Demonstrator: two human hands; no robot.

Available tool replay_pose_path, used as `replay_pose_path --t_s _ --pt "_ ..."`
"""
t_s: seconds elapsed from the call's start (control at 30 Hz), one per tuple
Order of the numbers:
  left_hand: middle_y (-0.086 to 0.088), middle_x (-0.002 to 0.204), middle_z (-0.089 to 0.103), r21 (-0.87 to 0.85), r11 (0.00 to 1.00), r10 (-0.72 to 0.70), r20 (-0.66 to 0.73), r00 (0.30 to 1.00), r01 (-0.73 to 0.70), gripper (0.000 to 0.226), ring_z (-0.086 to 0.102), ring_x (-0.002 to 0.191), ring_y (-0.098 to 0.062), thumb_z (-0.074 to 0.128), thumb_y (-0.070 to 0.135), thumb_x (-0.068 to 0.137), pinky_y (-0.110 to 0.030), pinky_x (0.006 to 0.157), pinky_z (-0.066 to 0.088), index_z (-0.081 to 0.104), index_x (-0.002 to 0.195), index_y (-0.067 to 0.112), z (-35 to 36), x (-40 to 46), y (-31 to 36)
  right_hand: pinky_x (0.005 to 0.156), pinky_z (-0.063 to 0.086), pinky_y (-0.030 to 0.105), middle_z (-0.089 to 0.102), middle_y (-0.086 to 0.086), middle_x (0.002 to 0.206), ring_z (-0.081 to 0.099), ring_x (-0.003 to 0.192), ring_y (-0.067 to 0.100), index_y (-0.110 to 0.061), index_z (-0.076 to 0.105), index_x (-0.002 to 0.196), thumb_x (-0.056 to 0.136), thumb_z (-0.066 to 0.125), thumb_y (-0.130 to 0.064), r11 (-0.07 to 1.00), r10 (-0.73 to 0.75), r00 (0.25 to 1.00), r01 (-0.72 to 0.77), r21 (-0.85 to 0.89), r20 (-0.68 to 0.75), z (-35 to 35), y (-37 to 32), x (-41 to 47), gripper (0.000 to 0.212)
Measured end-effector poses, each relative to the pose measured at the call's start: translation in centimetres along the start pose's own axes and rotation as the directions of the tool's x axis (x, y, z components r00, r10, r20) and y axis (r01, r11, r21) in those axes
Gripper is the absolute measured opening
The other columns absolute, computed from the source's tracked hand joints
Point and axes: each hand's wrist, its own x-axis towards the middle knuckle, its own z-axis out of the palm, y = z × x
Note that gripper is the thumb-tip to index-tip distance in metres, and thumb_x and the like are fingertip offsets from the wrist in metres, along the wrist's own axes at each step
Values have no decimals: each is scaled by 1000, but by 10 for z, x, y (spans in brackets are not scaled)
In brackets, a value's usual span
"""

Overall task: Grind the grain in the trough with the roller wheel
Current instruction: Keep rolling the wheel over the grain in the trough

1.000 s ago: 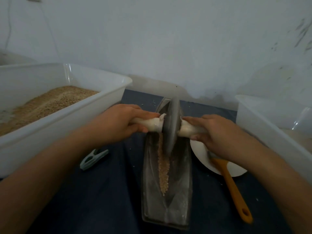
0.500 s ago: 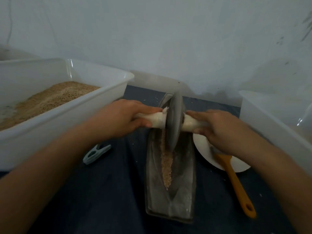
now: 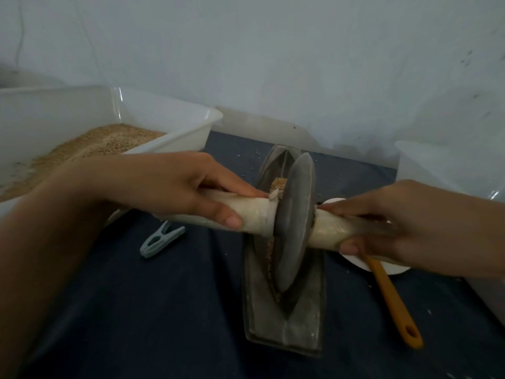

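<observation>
A grey metal roller wheel (image 3: 293,222) stands on edge in the groove of a long dark metal trough (image 3: 284,318). A pale wooden handle runs through the wheel's hub. My left hand (image 3: 175,184) grips the left half of the handle, thumb underneath. My right hand (image 3: 415,228) grips the right half. Tan grain (image 3: 277,184) shows in the groove behind the wheel, and a thin line of it shows beside the wheel's left face. The wheel sits around the trough's middle and hides most of the groove.
A white plastic tub (image 3: 175,140) with tan grain stands at the left. Another white tub (image 3: 426,162) is at the right. A grey-green clothes peg (image 3: 161,240) lies on the dark cloth. An orange-handled tool (image 3: 393,302) rests on a white plate (image 3: 393,268). A wall is close behind.
The wheel has rolled toward me along the trough, from its far end to about the middle. Both hands came with it, still gripping the handle.
</observation>
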Motion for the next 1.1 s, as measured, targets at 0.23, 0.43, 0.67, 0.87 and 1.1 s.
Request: replay_pose_path --t_s 0.23,0.43,0.67,0.87,1.1 --pt "4 120 62 399 871 -71 -474 878 287 47 57 105 -16 53 38 90 -27 87 41 38 133 47 23 35 -23 82 35 29 54 1 121 46 111 19 -40 30 141 92 53 -29 984 165 934 -180 -19 -317 36 26 51 54" --pt "20 99 58 356 915 -23 -420 907 188 46 57 94 -4 62 34 85 -15 76 37 48 127 47 18 31 -23 82 35 28 54 -1 118 46 111 17 -40 27 142 91 52 -37 977 106 949 -155 -146 -296 34 22 42 57" --pt "21 118 63 -78 997 -24 31 999 27 45 58 110 3 63 33 80 -10 93 41 58 124 37 -2 -1 -1 78 42 19 60 -22 107 55 95 -1 -54 36 132 83 54 -52 998 -7 999 5 -55 -40 0 -7 -2 53" --pt "9 116 65 249 932 -192 -274 942 263 43 59 103 -9 54 41 87 -23 88 40 45 128 50 11 21 -12 80 37 25 58 -4 119 52 109 15 -45 33 138 91 53 -36 986 87 969 -117 -119 -232 24 11 32 52" --pt "1 117 61 507 825 55 -513 857 250 48 56 106 -20 55 29 92 -35 89 41 42 137 34 24 42 -28 79 34 29 54 2 114 46 107 19 -37 30 142 92 53 -33 986 130 927 -159 -53 -352 42 33 53 55"
